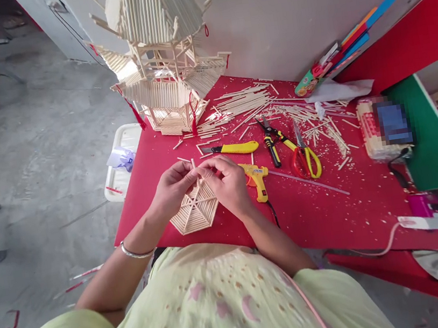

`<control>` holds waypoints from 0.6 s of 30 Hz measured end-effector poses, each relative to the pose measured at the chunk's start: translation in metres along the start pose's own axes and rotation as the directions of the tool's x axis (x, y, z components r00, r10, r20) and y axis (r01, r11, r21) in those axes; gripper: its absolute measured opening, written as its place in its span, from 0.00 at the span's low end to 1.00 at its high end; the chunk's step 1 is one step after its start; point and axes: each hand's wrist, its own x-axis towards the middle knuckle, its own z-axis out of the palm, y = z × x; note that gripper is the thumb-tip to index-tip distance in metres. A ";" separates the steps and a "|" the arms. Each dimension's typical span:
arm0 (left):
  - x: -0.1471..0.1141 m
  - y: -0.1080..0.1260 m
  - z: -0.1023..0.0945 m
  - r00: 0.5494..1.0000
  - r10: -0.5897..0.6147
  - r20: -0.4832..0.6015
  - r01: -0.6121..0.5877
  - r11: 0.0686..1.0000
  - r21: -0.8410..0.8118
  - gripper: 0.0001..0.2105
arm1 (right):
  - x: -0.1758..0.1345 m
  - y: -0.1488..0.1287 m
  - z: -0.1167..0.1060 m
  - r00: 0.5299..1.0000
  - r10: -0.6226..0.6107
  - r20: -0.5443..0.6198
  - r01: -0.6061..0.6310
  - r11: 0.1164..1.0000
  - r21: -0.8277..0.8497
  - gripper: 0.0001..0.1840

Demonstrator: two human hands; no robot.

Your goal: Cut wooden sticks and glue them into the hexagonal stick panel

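A flat, many-sided panel of thin wooden sticks, with spokes meeting at its centre, lies on the red table near the front edge. Over its far side both hands meet, fingertips pinched together. My left hand and my right hand are closed on a thin wooden stick, whose tip pokes up between the fingers; its lower part is hard to make out. Just right of my right hand lies a yellow glue gun. Beyond the hands is a yellow utility knife.
A stick-built pagoda stands at the back left. Loose sticks and chips scatter the back of the table. Pliers, scissors and a clear glue stick lie right. A white power strip sits at the right edge.
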 end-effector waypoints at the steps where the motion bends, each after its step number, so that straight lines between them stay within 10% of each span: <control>1: -0.002 -0.001 0.000 1.000 -0.009 0.005 0.009 1.000 -0.012 0.20 | 0.000 0.002 0.002 1.000 0.012 0.005 -0.012 1.000 0.002 0.16; 9: -0.003 -0.001 0.013 1.000 0.000 -0.005 0.000 0.999 -0.046 0.23 | 0.007 0.024 0.006 0.994 0.104 -0.027 -0.105 0.993 -0.047 0.23; 12: -0.003 0.008 0.006 0.997 0.059 -0.043 -0.061 0.997 -0.049 0.21 | 0.025 0.049 -0.061 0.932 0.151 -0.330 -0.265 0.905 -0.334 0.28; 15: 0.000 0.018 -0.011 0.988 0.094 -0.124 -0.102 0.993 -0.058 0.19 | 0.025 0.072 -0.149 0.748 0.246 -0.617 -0.636 0.533 -0.558 0.34; 18: 0.004 0.019 -0.023 0.985 0.059 -0.162 -0.071 0.995 -0.073 0.18 | 0.005 0.078 -0.184 0.713 0.363 -0.600 -0.699 0.437 -0.566 0.36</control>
